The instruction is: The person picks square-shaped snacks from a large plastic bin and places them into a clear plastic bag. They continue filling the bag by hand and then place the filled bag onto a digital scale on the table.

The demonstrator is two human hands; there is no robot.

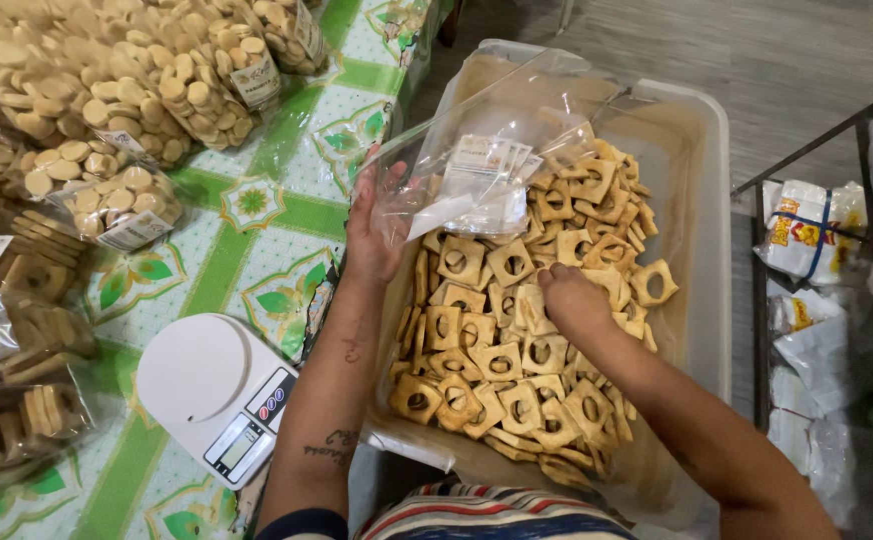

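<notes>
Bagging step, mid-fill by the look of it. My left hand [372, 230] grips the clear plastic bag [477, 150] by its mouth, held open over the plastic tub [702, 200]. My right hand [572, 300] is down in the square ring biscuits [502, 350], fingers curled on a few; exact count hidden. Next move needs: lift the handful clear, into the bag mouth. Kitchen scale [219, 390] sits on the worktop [227, 250], near my left forearm.

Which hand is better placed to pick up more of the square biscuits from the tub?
Probably the right hand: its fingers already rest down on the tan square biscuits with round holes in the translucent plastic tub. The left hand is occupied holding the clear plastic bag open.
</notes>
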